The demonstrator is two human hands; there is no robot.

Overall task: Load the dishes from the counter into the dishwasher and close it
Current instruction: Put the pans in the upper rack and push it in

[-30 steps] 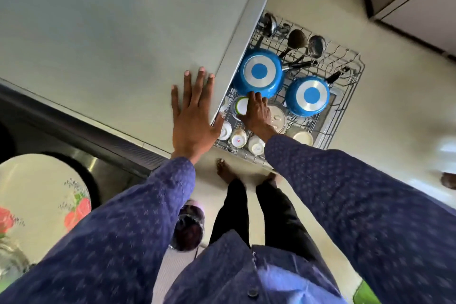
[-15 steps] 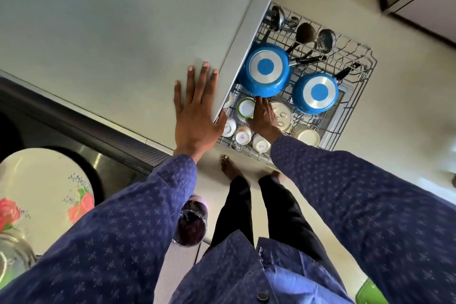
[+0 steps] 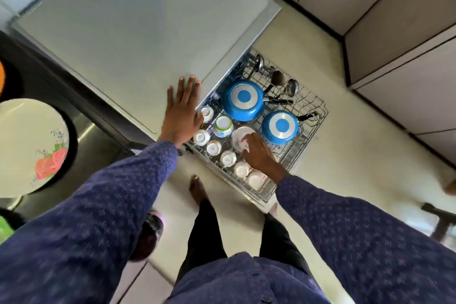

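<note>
Dishes are seen loaded in the pulled-out rack (image 3: 312,131) beside the bench (image 3: 138,39). A white bowl (image 3: 240,137) is touched by the right hand (image 3: 259,154), fingers loosely curled; the left hand (image 3: 181,116) is laid flat, holding nothing. Cups (image 3: 213,148) could be toppled if the rack is shoved hard.

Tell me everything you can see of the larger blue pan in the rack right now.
The larger blue pan lies upside down in the pulled-out wire dishwasher rack, at its far side near the grey dishwasher top. Its body is glossy blue; the base is a silvery metal disc with a blue round centre. A dark handle with a metal neck points away toward the ladles. A smaller matching pan sits beside it, and an upturned green-and-white cup lies just below it. Neither hand touches it.
</note>
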